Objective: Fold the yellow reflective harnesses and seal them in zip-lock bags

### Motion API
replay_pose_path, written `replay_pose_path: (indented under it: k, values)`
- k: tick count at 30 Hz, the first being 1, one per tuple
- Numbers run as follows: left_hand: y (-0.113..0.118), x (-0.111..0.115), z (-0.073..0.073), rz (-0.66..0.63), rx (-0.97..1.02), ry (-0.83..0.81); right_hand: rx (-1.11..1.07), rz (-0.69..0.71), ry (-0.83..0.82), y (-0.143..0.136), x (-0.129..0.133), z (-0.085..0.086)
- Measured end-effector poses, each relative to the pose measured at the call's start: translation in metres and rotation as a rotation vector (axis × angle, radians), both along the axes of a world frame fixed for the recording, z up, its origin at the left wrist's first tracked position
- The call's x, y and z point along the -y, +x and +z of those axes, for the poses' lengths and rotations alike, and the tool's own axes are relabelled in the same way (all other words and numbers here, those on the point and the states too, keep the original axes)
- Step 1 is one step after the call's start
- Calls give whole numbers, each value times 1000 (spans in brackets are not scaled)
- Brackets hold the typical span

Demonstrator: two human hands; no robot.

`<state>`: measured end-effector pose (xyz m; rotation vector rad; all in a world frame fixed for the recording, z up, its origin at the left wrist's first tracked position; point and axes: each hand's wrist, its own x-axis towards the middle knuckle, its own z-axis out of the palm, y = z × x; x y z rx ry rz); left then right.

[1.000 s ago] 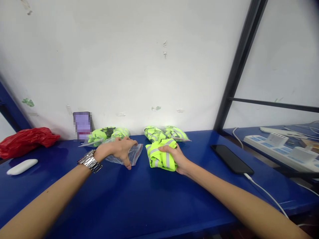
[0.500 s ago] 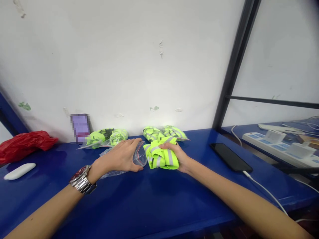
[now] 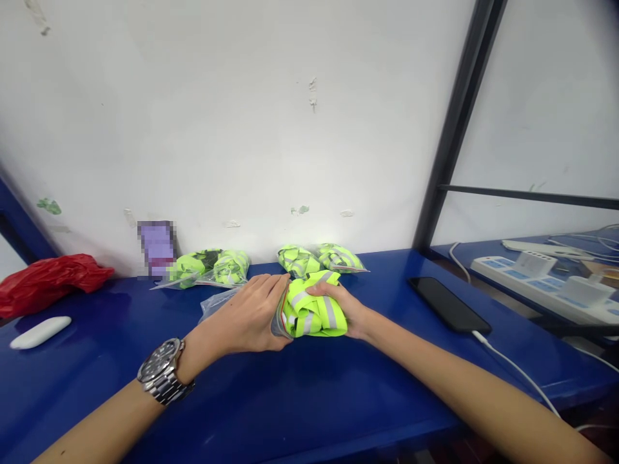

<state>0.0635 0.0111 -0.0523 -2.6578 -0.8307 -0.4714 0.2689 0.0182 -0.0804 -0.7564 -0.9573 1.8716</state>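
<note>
A folded neon-yellow reflective vest (image 3: 316, 312) with grey stripes is gripped by my right hand (image 3: 345, 306), thumb on top. My left hand (image 3: 256, 312), wearing a metal watch (image 3: 164, 370) on its wrist, holds a clear zip bag (image 3: 215, 304) by its mouth. The bag's rim lies against the left end of the vest, and that end seems to sit just inside the opening. Most of the bag is hidden behind my left hand. Behind them, several bagged neon-yellow bundles (image 3: 297, 260) rest along the wall.
On the blue table (image 3: 309, 406), a red plastic bag (image 3: 53, 280) and a white oblong object (image 3: 41, 332) lie at left. A blurred-out upright panel (image 3: 157, 248) leans on the wall. At right are a black phone (image 3: 449, 304) on a white cable and a power strip (image 3: 541, 283) beyond the frame post.
My left hand has moved right with the zip bag, bringing its mouth against the vest's left end. My right hand has stayed nearly in place, with the vest slightly lower.
</note>
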Motion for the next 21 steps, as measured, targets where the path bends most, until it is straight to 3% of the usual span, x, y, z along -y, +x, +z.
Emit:
replay_pose_path:
  k: [7,14,17,21]
  values:
    - [-2,-5,-7,-16,70,30,-35,-84,119,-6,6,0]
    - [-5,4,9,44,185,53,-59,-161,187,-5,2,-1]
    - [-3,7,9,153,295,-106,-56,-190,200,-4,-1,-1]
    - [5,5,-3,228,310,-329,-72,-190,239,-4,-2,-5]
